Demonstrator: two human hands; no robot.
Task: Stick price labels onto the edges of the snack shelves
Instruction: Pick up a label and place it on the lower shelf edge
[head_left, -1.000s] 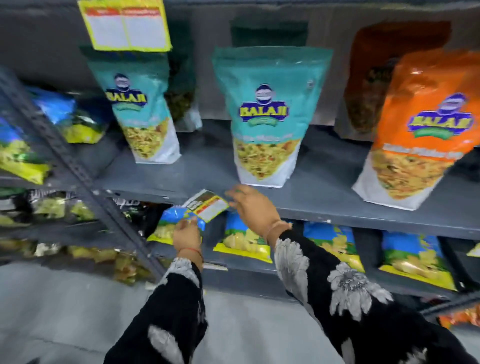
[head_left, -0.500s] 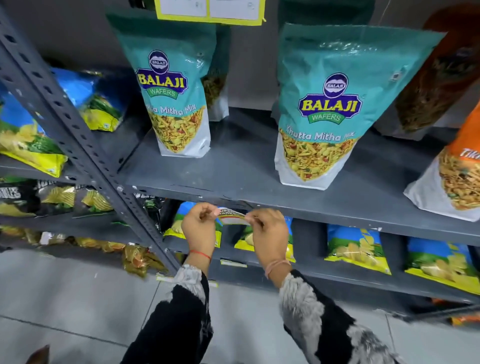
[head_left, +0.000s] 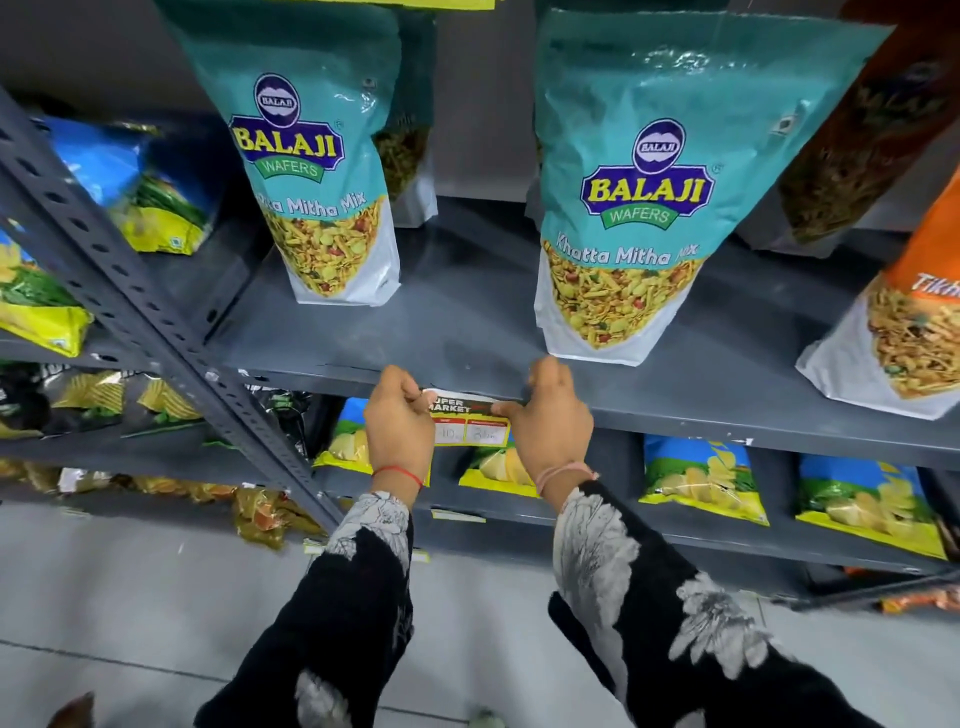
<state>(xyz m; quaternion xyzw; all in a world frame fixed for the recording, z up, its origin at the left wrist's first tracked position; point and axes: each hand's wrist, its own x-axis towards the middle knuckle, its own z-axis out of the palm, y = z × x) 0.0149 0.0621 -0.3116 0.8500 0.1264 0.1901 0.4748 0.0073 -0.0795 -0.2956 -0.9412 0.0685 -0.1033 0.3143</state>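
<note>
A small price label (head_left: 470, 422) with a dark "SUPER MARKET" header and two white price boxes lies flat against the front edge of the grey metal shelf (head_left: 727, 421). My left hand (head_left: 400, 422) pinches its left end and my right hand (head_left: 550, 415) pinches its right end. The label's ends are hidden under my fingers. Two teal Balaji Khatta Mitha Mix bags (head_left: 644, 171) stand on the shelf just above my hands.
A slotted grey upright (head_left: 130, 291) slants across the left. Orange snack bags (head_left: 914, 322) stand at the right. Blue and yellow chip bags (head_left: 701, 478) fill the shelf below. Another label (head_left: 457, 515) hangs on the lower shelf edge. Grey floor lies beneath.
The label went from hanging loose in my left hand below the shelf to being held by both hands against the shelf edge. The view has moved closer and leftward.
</note>
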